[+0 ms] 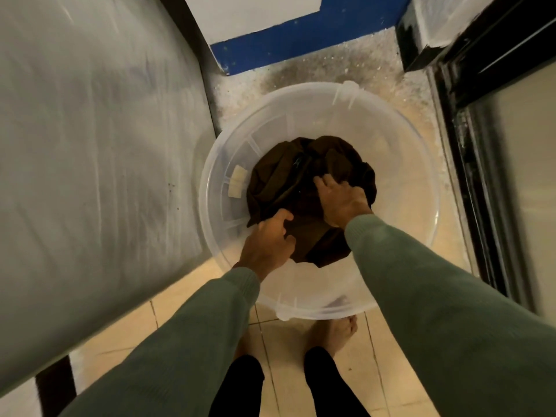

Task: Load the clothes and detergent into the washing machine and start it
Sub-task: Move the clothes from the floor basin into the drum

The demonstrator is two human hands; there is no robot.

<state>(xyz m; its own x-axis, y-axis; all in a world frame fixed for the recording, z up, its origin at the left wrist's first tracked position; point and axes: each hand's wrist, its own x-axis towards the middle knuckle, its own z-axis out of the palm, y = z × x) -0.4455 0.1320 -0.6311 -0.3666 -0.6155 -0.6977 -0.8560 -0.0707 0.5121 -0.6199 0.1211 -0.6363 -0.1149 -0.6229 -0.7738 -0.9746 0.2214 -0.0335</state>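
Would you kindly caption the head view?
Both hands, left and right, grasp dark clothes inside a clear tub.

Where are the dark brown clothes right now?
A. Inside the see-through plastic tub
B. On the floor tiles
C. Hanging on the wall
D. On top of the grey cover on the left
A. The dark brown clothes lie bunched inside the clear tub on the floor, with the left hand and the right hand both reaching down onto them.

A crumpled dark brown cloth garment (288, 188) lies bunched inside a round translucent plastic tub (406, 164); both hands grip it.
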